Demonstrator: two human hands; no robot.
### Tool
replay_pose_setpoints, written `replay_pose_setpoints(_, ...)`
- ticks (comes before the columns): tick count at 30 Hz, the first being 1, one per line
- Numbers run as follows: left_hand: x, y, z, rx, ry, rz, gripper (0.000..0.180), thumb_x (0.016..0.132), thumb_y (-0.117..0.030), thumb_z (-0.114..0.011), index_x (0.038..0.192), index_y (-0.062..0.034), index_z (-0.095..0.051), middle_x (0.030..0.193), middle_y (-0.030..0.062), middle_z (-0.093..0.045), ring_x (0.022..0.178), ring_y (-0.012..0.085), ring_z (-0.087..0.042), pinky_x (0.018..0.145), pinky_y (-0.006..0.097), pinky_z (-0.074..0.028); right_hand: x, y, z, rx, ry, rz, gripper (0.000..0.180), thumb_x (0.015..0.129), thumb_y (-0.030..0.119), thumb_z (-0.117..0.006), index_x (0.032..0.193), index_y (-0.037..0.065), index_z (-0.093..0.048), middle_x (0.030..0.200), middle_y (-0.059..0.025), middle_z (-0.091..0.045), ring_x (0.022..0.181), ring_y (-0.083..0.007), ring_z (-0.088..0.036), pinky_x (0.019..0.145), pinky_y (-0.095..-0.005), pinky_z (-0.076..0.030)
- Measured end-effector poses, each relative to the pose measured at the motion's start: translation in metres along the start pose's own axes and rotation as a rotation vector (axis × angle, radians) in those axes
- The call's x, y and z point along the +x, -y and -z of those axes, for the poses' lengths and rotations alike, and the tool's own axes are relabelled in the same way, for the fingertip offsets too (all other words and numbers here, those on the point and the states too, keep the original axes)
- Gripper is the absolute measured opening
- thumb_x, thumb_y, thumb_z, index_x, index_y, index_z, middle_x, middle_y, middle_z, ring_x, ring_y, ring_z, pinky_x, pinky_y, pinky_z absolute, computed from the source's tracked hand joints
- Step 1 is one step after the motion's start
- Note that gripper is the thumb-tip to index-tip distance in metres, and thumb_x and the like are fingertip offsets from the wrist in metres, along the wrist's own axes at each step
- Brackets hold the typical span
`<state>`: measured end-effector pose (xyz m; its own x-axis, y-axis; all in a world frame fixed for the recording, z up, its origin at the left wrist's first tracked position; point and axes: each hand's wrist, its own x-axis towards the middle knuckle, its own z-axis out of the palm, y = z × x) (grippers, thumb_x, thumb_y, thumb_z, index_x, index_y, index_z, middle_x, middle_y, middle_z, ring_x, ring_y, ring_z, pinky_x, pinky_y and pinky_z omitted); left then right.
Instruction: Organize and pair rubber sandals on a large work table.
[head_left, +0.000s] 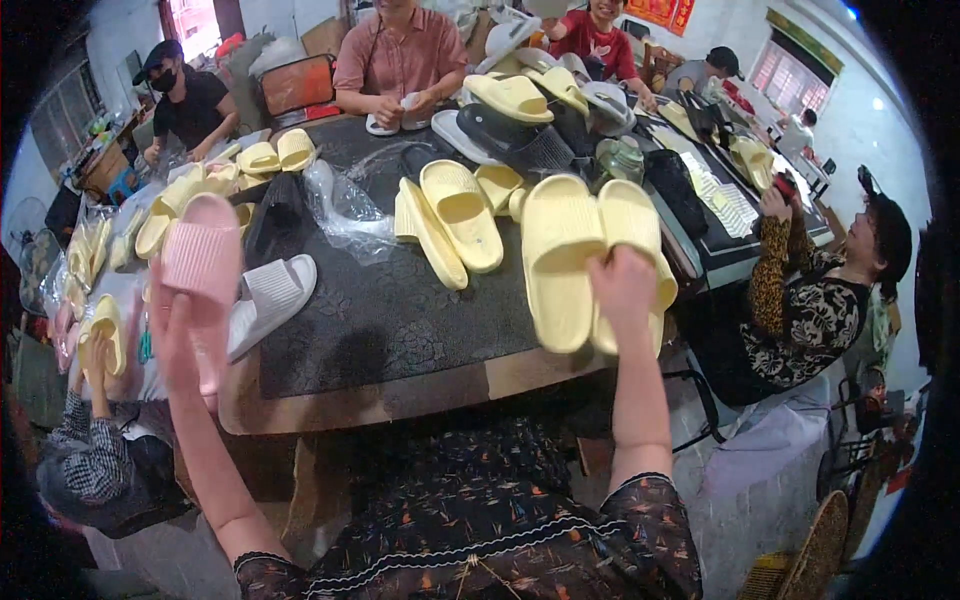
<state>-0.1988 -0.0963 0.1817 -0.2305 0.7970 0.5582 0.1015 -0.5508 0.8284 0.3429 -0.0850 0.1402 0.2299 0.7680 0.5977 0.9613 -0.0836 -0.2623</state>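
Observation:
At the left side of the table, my left hand (174, 340) is closed round a pink slipper (203, 255), held upright with its ribbed strap facing me. A grey slipper (275, 298) lies just to the right of it. My right hand (625, 285) grips a yellow slipper (630, 212) at its strap opening. Another yellow slipper (563, 265) stands close along its left side, and part of a further yellow one shows behind at the right. What the fingertips of my right hand touch inside the slipper is hidden.
A pair of yellow slippers (460, 215) lies mid-table on the dark mat (370, 330), near crumpled clear plastic (350, 205). Yellow, black and grey slippers are heaped at the back (510, 110). More lie along the left. Several people sit around, one close on the right (805, 320).

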Motion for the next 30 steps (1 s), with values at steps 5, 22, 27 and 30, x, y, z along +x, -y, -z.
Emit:
replay_pose_setpoints(5,-0.04,-0.014,-0.09,-0.361,0.392,0.274,0.087,0.08,-0.012,-0.066,0.147,-0.0054,-0.011,0.146,0.0152,-0.028,0.128,0.0302,-0.037,0.107,0.041,-0.031,0.087,-0.07,-0.026,-0.09,0.073,-0.075,0.036,0.076,0.035,-0.065,0.078,0.0,-0.062,0.076,-0.0167,-0.065,0.072,-0.0313,-0.064,0.067,-0.0412,-0.049)
replay_pose_setpoints(22,-0.083,0.057,-0.14,0.319,0.259,0.162,0.043,0.081,-0.005,-0.06,0.123,-0.0024,-0.052,0.112,0.0099,-0.061,0.094,0.0133,-0.058,0.076,0.025,-0.046,-0.071,0.112,-0.044,0.695,0.48,0.283,0.055,0.072,0.029,-0.076,0.116,0.005,-0.054,0.111,-0.0137,-0.055,0.102,-0.0274,-0.055,0.087,-0.035,-0.046)
replay_pose_setpoints(27,-0.105,0.096,-0.134,0.554,0.469,0.171,0.07,0.07,-0.019,-0.066,0.132,-0.0022,-0.037,0.13,0.021,-0.044,0.122,0.04,-0.041,0.104,0.043,-0.032,-0.094,0.137,-0.084,0.863,0.629,0.153,0.073,0.076,0.025,-0.073,0.136,0.007,-0.037,0.126,-0.0144,-0.042,0.099,-0.0237,-0.057,0.077,-0.0313,-0.05)
replay_pose_setpoints(30,-0.126,0.096,-0.152,1.022,0.502,0.029,0.066,0.071,-0.012,-0.064,0.133,-0.0062,-0.039,0.136,0.0196,-0.039,0.123,0.0371,-0.04,0.1,0.046,-0.035,-0.102,0.131,-0.114,0.974,0.615,0.061,0.064,0.079,0.008,-0.067,0.135,0.005,-0.037,0.125,-0.0116,-0.04,0.088,-0.0175,-0.06,0.063,-0.0235,-0.051)
